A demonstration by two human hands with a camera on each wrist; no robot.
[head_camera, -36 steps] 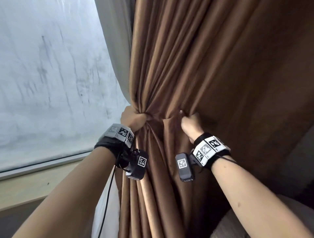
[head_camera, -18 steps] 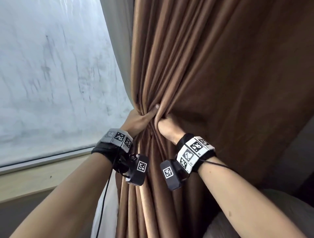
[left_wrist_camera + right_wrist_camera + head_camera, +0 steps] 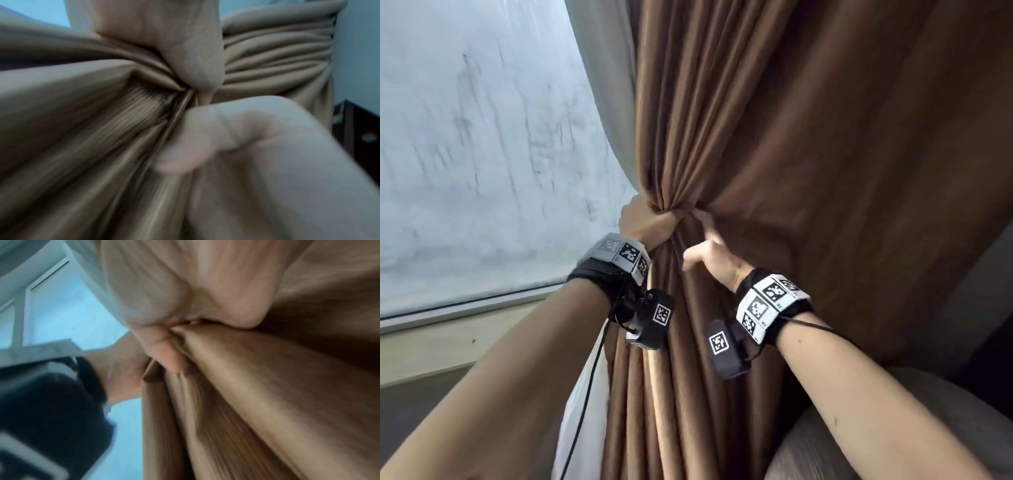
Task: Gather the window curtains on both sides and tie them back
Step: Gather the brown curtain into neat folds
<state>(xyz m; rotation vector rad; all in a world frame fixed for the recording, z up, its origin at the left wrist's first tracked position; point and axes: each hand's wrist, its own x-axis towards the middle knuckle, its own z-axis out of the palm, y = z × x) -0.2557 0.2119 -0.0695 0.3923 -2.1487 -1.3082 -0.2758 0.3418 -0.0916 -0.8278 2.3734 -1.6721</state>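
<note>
A brown curtain [image 3: 808, 137] hangs to the right of the window, pulled into a bunch at waist height. My left hand [image 3: 645, 222] grips that bunch from the window side; in the left wrist view its fingers and thumb [image 3: 193, 97] close round the pleated cloth [image 3: 82, 129]. Just to the right and slightly lower, my right hand [image 3: 705, 246] has its fingers hooked into a loose fold, thumb sticking out to the left. In the right wrist view the right hand [image 3: 180, 331] presses into the curtain's [image 3: 267, 386] fold. No tie-back shows in any view.
The frosted window pane [image 3: 482, 154] fills the left, with its sill [image 3: 448, 315] below. A pale lining [image 3: 606, 102] runs along the curtain's window edge, and white sheer cloth [image 3: 582, 411] hangs below it. A grey padded seat [image 3: 842, 445] sits at lower right.
My right hand carried a fold leftward to the left hand, and now sits slightly right and lower, hooked into more cloth. The left hand has kept hold of the bunch, which has grown.
</note>
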